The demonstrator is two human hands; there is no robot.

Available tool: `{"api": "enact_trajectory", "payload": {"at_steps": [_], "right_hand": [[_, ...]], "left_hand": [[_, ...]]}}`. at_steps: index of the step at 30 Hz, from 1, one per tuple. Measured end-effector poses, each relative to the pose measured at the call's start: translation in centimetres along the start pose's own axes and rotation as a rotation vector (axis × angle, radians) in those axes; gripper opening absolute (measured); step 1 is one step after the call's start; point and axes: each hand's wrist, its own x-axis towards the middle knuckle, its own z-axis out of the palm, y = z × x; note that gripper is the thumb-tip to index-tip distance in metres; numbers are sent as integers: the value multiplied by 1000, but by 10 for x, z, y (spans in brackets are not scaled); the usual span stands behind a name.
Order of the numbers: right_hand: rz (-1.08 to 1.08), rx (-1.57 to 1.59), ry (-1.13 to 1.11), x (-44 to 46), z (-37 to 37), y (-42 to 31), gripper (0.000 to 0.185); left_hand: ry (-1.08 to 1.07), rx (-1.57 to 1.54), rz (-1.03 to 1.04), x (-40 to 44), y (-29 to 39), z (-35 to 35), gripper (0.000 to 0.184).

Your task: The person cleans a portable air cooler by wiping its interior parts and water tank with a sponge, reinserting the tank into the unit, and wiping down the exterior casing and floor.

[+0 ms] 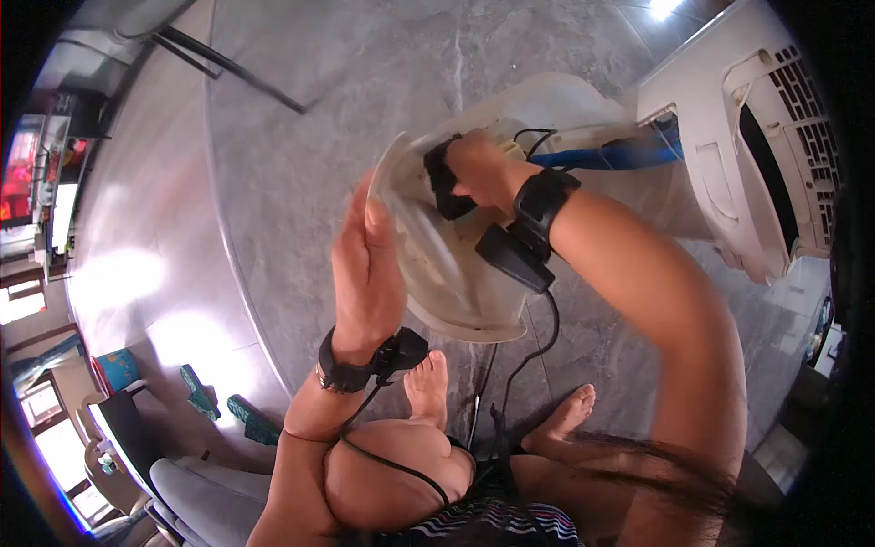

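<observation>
On the floor in front of me is a translucent, off-white plastic tank point(474, 326), tilted, with some dirty marks inside. My left hand point(366, 278) grips its left wall, with the fingers along the outside and the thumb at the rim. My right hand point(483, 169) is inside the tank, closed around a dark cloth or sponge point(439, 173) pressed toward the inner wall. The cloth's exact kind is hard to make out. Behind that hand, a blue tube-like piece point(602, 157) and a thin black cord point(540, 141) run toward a white vented appliance point(706, 173).
Grey tiles point(301, 173) cover the floor. Green slippers point(251, 419) lie at the left, near a grey sofa point(214, 501). A dark metal leg point(241, 73) stands at upper left. Black cables point(554, 333) hang from devices strapped to both my wrists. My bare feet point(427, 387) are close to the tank.
</observation>
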Motion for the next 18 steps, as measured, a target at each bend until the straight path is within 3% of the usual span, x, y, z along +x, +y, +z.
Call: {"api": "enact_trajectory", "payload": {"at_steps": [1, 3, 5, 7, 9, 11, 12, 13, 15, 18], "right_hand": [[69, -20, -50, 0, -2, 1, 18], [9, -44, -144, -5, -7, 11, 24], [182, 33, 39, 0, 19, 29, 29], [66, -41, 128, -14, 33, 47, 27], [368, 232, 207, -38, 16, 49, 24], [523, 1741, 666, -46, 20, 48, 22], [606, 2213, 805, -64, 5, 41, 15], [606, 2213, 810, -76, -8, 32, 15], [466, 2292, 1036, -89, -20, 23, 15], [514, 2268, 1027, -76, -17, 19, 16]], "left_hand": [[3, -7, -4, 1, -2, 0, 40], [8, -71, 12, 5, -4, 1, 42], [-2, -70, -3, 6, -6, -1, 42], [-20, -68, -17, 7, -8, -3, 43], [-68, -54, 4, 7, -10, -6, 49], [-65, -47, 8, 7, -9, -6, 49], [-65, -38, 12, 6, -8, -5, 49], [-68, -37, 15, 6, -6, -4, 49], [-73, -101, 39, 5, -5, -2, 48], [-64, -32, 16, 2, -3, -4, 47]]}}
